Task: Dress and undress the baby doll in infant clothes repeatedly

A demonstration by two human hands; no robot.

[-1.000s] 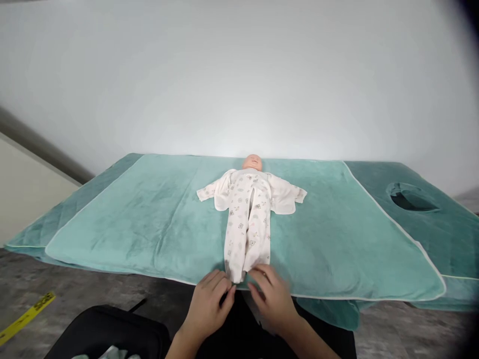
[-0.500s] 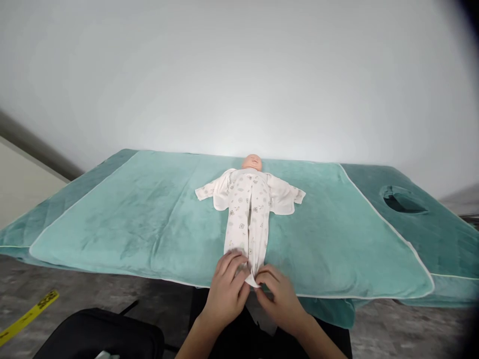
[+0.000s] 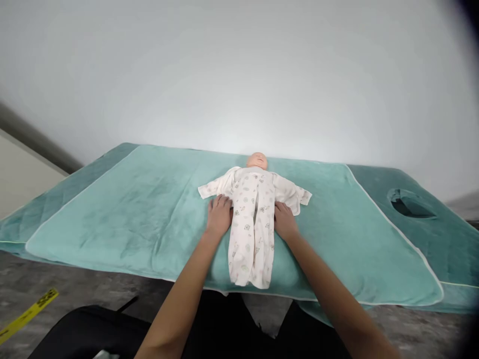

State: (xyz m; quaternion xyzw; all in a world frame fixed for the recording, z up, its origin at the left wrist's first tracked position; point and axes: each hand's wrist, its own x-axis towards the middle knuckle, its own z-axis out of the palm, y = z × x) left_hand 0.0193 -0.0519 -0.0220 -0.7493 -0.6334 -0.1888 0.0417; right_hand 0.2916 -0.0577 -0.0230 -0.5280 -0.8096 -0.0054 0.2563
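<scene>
A baby doll (image 3: pixel 257 160) lies on its back, head toward the wall. Its white patterned baby shirt (image 3: pixel 218 184) is spread, sleeves out to both sides. Over the doll's body lie white patterned baby trousers (image 3: pixel 244 234), legs flat toward me, cuffs near the bed's front edge. My left hand (image 3: pixel 219 217) is at the left side of the trousers, fingers bent over the shirt's hem and thumb against the trousers. On the opposite side, my right hand (image 3: pixel 285 219) has its fingers curled at the trousers' edge, partly under the shirt panel. The fingertips are partly hidden.
A green towel (image 3: pixel 130 209) with white piping covers the padded bed (image 3: pixel 377 179), which has a face hole (image 3: pixel 411 204) at the right. Behind it rises a pale wall (image 3: pixel 239 75). A black seat (image 3: pixel 90 331) and yellow floor tape (image 3: pixel 30 314) are at lower left.
Both hands have left the trouser cuffs and moved up to either side of the trousers near the shirt hem. The trouser legs now lie flatter, cuffs spread. The view has shifted slightly.
</scene>
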